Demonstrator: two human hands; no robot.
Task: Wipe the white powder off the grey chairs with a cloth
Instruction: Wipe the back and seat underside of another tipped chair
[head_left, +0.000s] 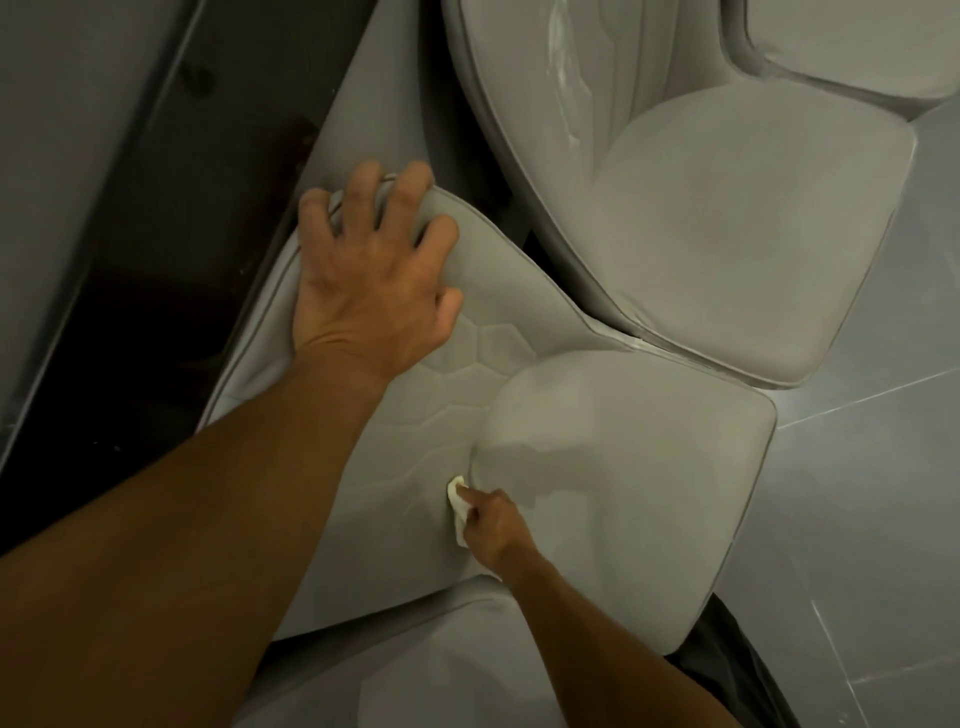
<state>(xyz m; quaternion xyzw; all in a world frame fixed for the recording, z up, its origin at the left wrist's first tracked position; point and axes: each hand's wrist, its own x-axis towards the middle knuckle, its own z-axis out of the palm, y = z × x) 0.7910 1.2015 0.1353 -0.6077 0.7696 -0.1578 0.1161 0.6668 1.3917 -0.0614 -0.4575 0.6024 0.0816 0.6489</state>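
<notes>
1. The small white cloth (457, 512) sits in the crease where seat meets backrest on the middle grey upholstered chair (623, 467), probably a spot where powder gathers.
2. The right hand (493, 525) pinches the cloth with bunched fingers, pushing it into that crease.
3. The left hand (374, 270) curls its fingers over the backrest's top edge, apparently to steady the chair.
4. The neighbouring grey chair (727, 234) carries white powder streaks (571, 78) and seems unwiped; both chairs stand on the grey tiled floor (857, 467).

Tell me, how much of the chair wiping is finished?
Early days. Done: a darker wiped patch on the middle chair's seat. In hand: the right hand holds the cloth at the seat crease, while the left hand grips the backrest. Left: the rest of that seat looks pale, and the next chair shows white streaks.
</notes>
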